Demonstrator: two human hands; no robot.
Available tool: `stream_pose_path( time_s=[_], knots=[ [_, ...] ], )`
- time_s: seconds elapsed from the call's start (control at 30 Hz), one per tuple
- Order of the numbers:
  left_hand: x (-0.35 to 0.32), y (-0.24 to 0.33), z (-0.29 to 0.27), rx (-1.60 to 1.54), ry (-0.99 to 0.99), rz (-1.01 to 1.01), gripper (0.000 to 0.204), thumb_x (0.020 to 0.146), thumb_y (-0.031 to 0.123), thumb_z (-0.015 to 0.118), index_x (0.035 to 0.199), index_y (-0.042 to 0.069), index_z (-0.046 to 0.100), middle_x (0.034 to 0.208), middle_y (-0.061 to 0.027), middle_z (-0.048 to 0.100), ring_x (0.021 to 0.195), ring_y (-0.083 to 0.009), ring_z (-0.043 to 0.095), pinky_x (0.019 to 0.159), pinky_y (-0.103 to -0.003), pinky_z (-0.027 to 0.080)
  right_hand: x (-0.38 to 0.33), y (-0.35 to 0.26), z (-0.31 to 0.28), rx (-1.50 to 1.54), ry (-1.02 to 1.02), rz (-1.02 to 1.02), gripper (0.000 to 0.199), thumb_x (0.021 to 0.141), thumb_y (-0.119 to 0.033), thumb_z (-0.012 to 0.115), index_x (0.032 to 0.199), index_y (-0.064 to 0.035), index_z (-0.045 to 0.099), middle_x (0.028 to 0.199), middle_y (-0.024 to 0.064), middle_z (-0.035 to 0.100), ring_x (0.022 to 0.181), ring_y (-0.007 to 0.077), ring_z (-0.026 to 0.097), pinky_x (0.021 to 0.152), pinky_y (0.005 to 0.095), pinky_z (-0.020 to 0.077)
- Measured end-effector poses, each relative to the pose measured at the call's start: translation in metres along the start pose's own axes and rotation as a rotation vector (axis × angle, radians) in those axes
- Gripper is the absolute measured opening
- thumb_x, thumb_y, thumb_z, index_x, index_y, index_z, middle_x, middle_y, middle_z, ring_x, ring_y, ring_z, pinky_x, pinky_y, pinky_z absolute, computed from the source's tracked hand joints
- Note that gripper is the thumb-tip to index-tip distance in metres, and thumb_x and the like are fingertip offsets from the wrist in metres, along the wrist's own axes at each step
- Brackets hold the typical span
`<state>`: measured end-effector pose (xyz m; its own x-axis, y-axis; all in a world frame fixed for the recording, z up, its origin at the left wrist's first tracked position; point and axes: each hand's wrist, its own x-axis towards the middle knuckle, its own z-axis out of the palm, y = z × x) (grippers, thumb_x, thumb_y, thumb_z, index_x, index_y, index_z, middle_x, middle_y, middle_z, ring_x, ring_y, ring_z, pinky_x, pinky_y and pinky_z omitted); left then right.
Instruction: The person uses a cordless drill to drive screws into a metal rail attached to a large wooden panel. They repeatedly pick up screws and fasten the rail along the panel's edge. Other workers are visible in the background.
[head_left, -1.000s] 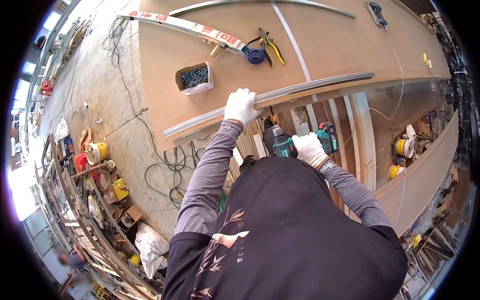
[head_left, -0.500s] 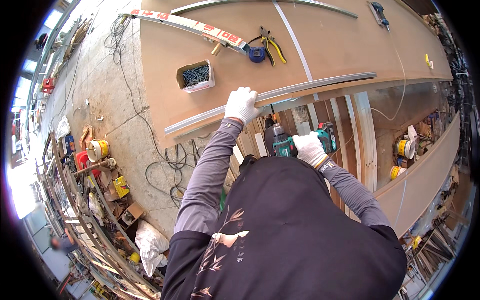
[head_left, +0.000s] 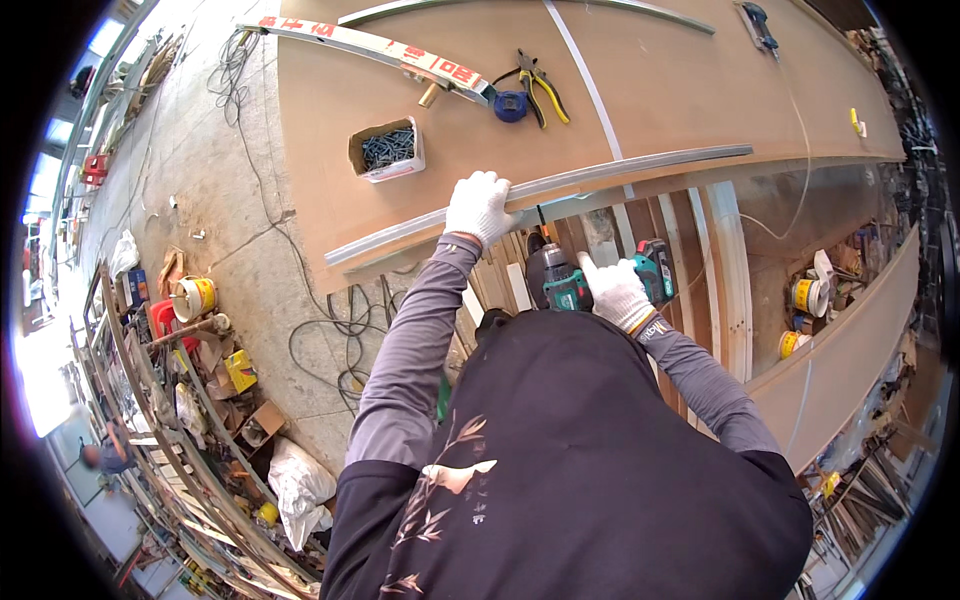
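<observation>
Head: drill in right hand

Worn items, both arms and torso. Left hand: white glove, fabric ribbed and knit-like, fingers fully covered. Right hand: matching white glove, same texture. Left sleeve: grey, close-fitting, creased along its length, darker at the wrist. Right sleeve: same grey, dark cuff band bearing small pale lettering. Torso: loose black top, matte, lightly wrinkled, its short wide sleeves overlapping the grey ones. Print on the top's left side: slender stems with peach-pink pointed leaves, one solid pale peach shape, small light characters alongside.
</observation>
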<state>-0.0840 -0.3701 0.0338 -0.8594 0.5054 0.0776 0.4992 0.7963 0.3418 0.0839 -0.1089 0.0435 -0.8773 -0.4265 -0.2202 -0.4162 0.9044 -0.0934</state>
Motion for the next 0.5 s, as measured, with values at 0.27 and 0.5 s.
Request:
stream_pose_path(
  time_s=[0.27, 0.5],
  knots=[
    [0.001, 0.002, -0.002, 0.012, -0.028, -0.008, 0.041, 0.073, 0.041, 0.081, 0.095, 0.007, 0.073, 0.092, -0.0113, 0.066, 0.097, -0.0301, 0.065, 0.084, -0.043, 0.053, 0.005, 0.004, -0.001, 0.054, -0.039, -0.038, 0.050, 0.074, -0.035, 0.073, 0.111, -0.0042, 0.061, 0.075, 0.0095, 0.067, 0.075, 0.0287, 0.069, 0.076, 0.0425, 0.0434],
    [0.002, 0.003, -0.005, -0.014, -0.047, -0.017, 0.042, 0.073, 0.041, 0.081, 0.096, 0.008, 0.073, 0.093, -0.0113, 0.066, 0.096, -0.0302, 0.065, 0.084, -0.043, 0.053, 0.006, 0.007, 0.005, 0.079, -0.014, -0.038, 0.083, 0.074, -0.031, 0.071, 0.145, 0.0034, 0.046, 0.075, 0.0088, 0.067, 0.071, 0.0274, 0.067, 0.075, 0.0422, 0.0436]
  ],
)
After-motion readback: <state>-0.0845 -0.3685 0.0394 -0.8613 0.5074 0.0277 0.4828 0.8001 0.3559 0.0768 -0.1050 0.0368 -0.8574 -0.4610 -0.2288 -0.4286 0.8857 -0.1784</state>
